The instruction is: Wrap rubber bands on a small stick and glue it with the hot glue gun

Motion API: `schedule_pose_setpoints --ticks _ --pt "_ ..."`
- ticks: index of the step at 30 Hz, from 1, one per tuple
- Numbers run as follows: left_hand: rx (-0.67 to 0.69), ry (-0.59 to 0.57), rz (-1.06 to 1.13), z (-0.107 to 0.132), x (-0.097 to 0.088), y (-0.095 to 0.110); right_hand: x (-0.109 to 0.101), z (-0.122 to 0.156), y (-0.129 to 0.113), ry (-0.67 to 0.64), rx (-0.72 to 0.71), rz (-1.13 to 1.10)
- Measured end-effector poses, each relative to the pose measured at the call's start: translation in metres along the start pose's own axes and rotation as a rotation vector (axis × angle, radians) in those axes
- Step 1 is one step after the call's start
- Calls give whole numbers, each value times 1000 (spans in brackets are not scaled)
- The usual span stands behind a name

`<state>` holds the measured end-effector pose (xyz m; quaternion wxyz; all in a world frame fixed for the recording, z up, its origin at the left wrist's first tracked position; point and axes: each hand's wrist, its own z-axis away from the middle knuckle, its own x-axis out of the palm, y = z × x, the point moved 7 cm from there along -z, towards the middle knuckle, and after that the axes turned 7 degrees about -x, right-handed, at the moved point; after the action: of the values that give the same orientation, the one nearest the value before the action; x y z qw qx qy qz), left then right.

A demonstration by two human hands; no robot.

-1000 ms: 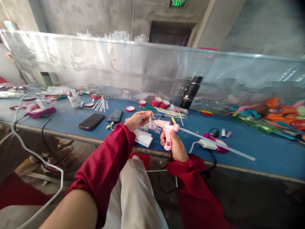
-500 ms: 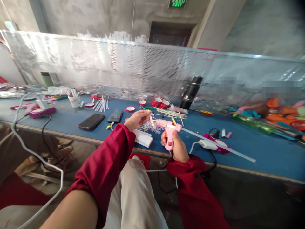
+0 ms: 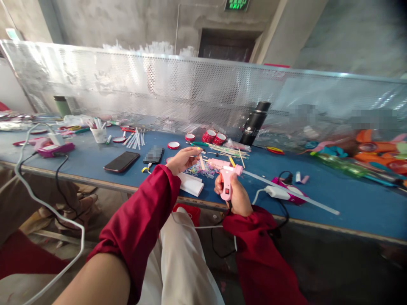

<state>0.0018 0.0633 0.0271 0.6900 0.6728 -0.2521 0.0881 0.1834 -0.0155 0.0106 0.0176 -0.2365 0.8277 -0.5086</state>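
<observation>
My right hand (image 3: 237, 192) is wrapped around the handle of a pink hot glue gun (image 3: 226, 180), whose nozzle points left. A long translucent glue stick (image 3: 292, 192) juts from the gun's back end over the table. Just left of the nozzle, my left hand (image 3: 186, 159) pinches a small pale strip (image 3: 202, 162) with a yellow tip at the fingers. Behind and below the strip lies a pile of small pastel-coloured pieces (image 3: 206, 170). A folded white sheet (image 3: 191, 184) rests at the table edge beneath my left wrist.
A phone (image 3: 122, 162) and a cup of white sticks (image 3: 99, 134) stand left on the blue table (image 3: 321, 169). Red patterned tins (image 3: 210, 136) and a black flask (image 3: 255, 123) are at the back by the perforated screen. A power strip (image 3: 288, 191) with cables lies right.
Hardly anything differs. The strip in my left hand has shifted slightly, and the rear end of the glue stick has moved a little left. Both hands keep their grips.
</observation>
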Motion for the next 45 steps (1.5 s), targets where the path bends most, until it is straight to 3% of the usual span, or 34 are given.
schedule_pose_setpoints --ticks 8,29,45 --pt "19 -14 -20 4 8 5 0 -2 3 -10 10 9" --pt "131 -108 -13 -2 6 6 -6 -8 6 12 65 -90" --pt "100 -92 -3 0 10 6 -4 -8 1 -20 90 -87"
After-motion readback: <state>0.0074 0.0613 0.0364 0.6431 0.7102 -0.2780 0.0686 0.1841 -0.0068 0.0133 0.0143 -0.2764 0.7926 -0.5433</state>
